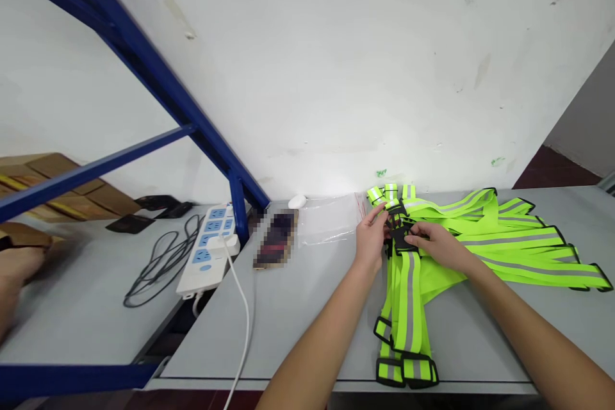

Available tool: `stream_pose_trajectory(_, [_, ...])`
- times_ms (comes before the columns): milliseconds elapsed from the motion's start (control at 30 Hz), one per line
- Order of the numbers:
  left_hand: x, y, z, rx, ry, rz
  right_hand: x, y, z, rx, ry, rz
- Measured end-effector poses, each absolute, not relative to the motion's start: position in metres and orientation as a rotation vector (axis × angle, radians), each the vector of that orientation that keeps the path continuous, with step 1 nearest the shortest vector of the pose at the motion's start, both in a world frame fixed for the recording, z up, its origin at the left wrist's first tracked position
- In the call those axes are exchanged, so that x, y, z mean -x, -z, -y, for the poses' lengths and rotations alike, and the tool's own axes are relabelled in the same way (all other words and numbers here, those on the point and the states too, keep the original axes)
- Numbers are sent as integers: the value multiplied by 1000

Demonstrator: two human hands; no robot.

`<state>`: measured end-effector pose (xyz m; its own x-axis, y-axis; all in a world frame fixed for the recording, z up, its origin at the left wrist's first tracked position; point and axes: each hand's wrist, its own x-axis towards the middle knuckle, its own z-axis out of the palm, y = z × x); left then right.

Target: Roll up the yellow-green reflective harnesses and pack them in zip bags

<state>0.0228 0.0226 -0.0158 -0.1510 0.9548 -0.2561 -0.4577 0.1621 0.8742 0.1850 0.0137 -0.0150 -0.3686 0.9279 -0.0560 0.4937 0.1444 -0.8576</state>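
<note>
I am holding the black plastic buckle (400, 230) of a fluorescent yellow-green reflective strap vest (480, 237) that is lying on the grey worktop (298, 307), my left hand (371, 238) and right hand (435, 245) both closing on it from either side. The webbing looks light, limp and likely to tangle, so I am judging the stiff buckle the surest place to grip. A clear plastic bag (327, 221) is lying just left.

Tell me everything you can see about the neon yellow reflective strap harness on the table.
The reflective strap harness is neon yellow-green webbing with grey reflective stripes and black edging, apparently woven fabric. Several straps fan out flat to the right across the grey table; others run toward the near edge, ending in black-trimmed loops. A black plastic buckle sits where the straps meet. The left hand and right hand both grip at that buckle. A clear plastic bag lies just beside it.
</note>
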Motion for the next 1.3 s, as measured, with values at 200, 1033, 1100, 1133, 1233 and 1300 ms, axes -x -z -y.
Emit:
stream_pose_trajectory(200, [-24,17,-24,-513,-1379,-1052,-185,15,-14,1359,-1173,1890])
stream_pose_trajectory(1033, [-27,18,-24,-664,-1428,-1073,-183,16,-15,1324,-1167,1848])
stream_pose_trajectory(1100, [-27,18,-25,-662,-1429,-1080,-184,16,-14,1325,-1175,1846])
stream_pose_trajectory(1133, [-27,19,-25,-668,-1431,-1084,-184,16,-14,1324,-1178,1846])
stream_pose_trajectory(1233, [-28,19,-26,-689,-1453,-1104,-184,16,-14,1316,-1208,1832])
stream_pose_trajectory(1300, [-28,19,-26,-723,-1473,-1132,-184,15,-14,1321,-1240,1813])
